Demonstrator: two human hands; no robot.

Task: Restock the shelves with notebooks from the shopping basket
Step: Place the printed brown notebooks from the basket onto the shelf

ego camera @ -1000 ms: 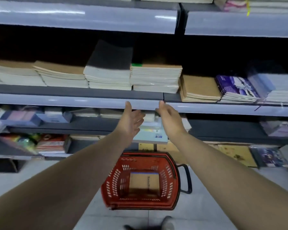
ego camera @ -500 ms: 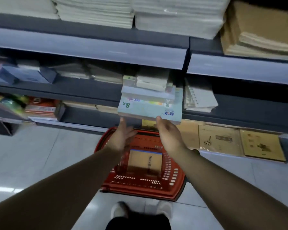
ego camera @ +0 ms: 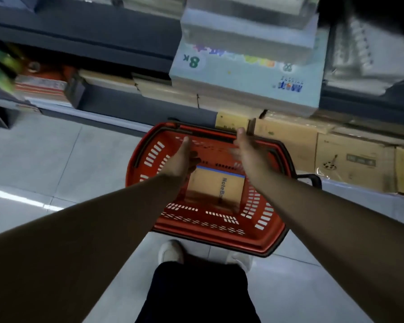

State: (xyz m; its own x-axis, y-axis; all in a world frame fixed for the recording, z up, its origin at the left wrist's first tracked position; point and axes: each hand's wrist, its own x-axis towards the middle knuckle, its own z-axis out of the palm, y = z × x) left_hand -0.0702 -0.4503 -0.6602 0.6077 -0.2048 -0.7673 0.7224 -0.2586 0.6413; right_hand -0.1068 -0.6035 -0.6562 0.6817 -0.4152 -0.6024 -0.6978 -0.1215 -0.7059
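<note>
A red shopping basket (ego camera: 261, 231) stands on the floor just in front of my feet. A brown notebook (ego camera: 216, 188) with a blue top edge lies flat on its bottom. My left hand (ego camera: 183, 159) hangs over the basket's left half, palm turned inward, fingers straight and holding nothing. My right hand (ego camera: 248, 151) hovers over the far rim, fingers extended and slightly blurred, also empty. Both hands are above the notebook and not touching it.
A light-blue pad stack (ego camera: 245, 82) marked "8k" juts from the shelf above the basket. Brown notebooks (ego camera: 355, 164) line the bottom shelf at right. A spiral pad (ego camera: 364, 57) sits upper right. Grey tiled floor (ego camera: 56, 164) spreads left.
The view has tilted downward from the upper shelves. Both empty hands have come down from the shelf edge to just above the basket.
</note>
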